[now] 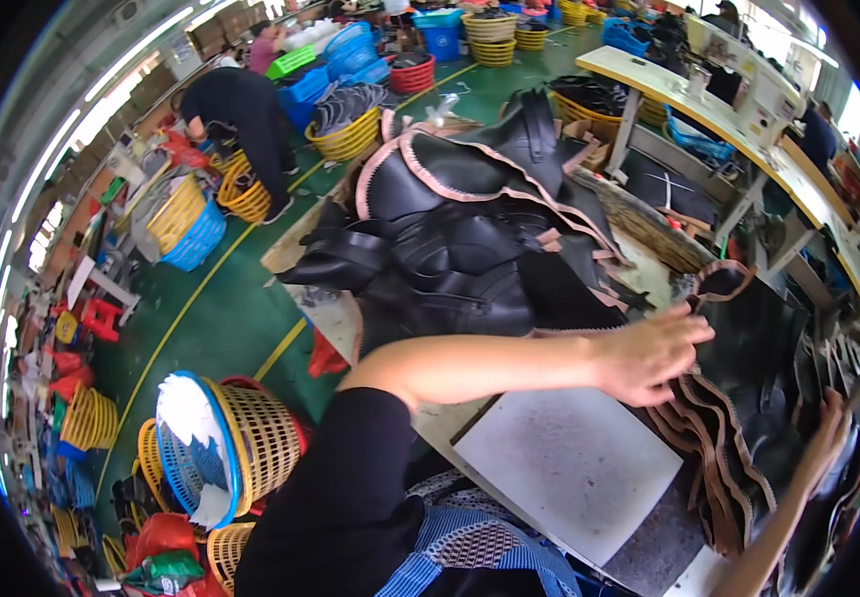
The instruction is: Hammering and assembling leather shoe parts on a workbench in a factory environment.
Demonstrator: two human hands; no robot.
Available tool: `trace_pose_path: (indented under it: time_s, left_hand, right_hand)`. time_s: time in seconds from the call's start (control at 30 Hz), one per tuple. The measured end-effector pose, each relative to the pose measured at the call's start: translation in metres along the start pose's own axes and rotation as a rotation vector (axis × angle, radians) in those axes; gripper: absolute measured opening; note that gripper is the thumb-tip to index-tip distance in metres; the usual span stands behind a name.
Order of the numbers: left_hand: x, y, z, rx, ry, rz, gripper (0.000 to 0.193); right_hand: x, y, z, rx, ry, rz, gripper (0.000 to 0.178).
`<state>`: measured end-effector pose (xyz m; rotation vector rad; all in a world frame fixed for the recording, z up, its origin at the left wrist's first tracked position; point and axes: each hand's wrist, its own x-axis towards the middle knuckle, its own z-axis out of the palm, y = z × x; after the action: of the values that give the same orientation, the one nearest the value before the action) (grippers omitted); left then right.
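My left hand (654,356) reaches across to the right with its fingers stretched out. It is over the upper edge of a stack of black leather pieces (714,438) with pale tan, zigzag-cut edges. My right hand (828,438) is at the far right beside the same stack. Its fingers are closed near a narrow strip; what they grip is too small to make out. A large heap of black leather shoe uppers (450,249) lies beyond my left forearm. Nearer me is a pale square board (569,468) on the worktable.
A sewing machine table (689,90) stands at the back right. Yellow and blue baskets (251,448) stand on the green floor at my left. Farther off, a person in dark clothes (241,119) bends over baskets, with more crates (350,50) behind.
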<state>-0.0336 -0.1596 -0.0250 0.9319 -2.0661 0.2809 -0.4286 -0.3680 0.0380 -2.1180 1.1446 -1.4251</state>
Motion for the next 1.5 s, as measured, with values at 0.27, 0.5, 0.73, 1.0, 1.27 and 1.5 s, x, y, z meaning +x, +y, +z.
trace_pose_path:
  time_s: [0.27, 0.5, 0.73, 1.0, 1.27, 1.5]
  left_hand:
    - [-0.139, -0.148, -0.224, 1.002, -0.275, -0.343, 0.041]
    - [-0.053, -0.126, -0.255, 0.905, -0.157, -0.557, 0.003]
    - [-0.095, -0.007, -0.198, 0.954, -0.674, -0.372, 0.011]
    - [-0.025, 0.047, -0.244, 0.549, 0.061, -0.611, 0.007]
    - [-0.067, 0.162, -0.132, 0.015, -0.295, -0.558, 0.016]
    - [-0.022, 0.083, -0.153, -0.451, -0.204, -1.001, 0.01]
  right_hand:
    - [-0.085, -0.158, 0.012, 0.393, 0.104, 0.316, 0.031]
    - [-0.146, -0.165, 0.024, 0.388, -0.125, 0.439, 0.032]
    - [-0.161, -0.168, 0.032, 0.38, -0.125, 0.496, 0.032]
    - [-0.166, -0.16, 0.026, 0.391, -0.221, 0.54, 0.03]
    - [-0.178, -0.174, 0.012, 0.378, -0.238, 0.517, 0.031]
    - [-0.193, -0.184, -0.011, 0.336, -0.163, 0.429, 0.026]
